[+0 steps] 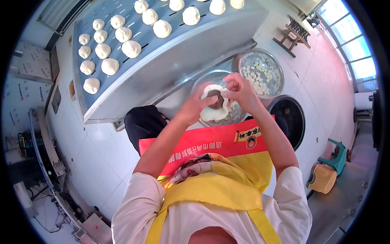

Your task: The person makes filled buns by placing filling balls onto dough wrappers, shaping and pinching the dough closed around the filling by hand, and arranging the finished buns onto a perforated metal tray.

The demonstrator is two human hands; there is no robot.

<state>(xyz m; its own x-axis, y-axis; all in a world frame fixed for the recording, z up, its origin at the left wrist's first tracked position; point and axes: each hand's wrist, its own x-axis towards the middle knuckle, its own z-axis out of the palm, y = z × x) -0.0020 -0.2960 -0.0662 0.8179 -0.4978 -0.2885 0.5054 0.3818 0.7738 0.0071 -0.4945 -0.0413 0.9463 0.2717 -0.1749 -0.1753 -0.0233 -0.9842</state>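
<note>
Over a steel bowl (211, 77), I hold a round white dough wrapper (213, 114) with a lump of dark brown filling (215, 102) in its middle. My left hand (194, 104) grips the wrapper's left side, its thumb lying on the filling. At the right edge, my right hand (240, 92) pinches the dough between thumb and fingers. The wrapper is open on top, and its rim stands up in a wavy edge near the right fingers. Pale dough pieces show partly in the bowl below; my hands hide much of it.
Several shaped buns (131, 49) sit in rows on a slotted blue-grey table (170, 46) ahead. A second steel basin (278, 81) holds pale dough pieces. Beside it stands a black bucket (300, 122). A folding stool (293, 34) and a green-and-orange stool (323, 177) are at right.
</note>
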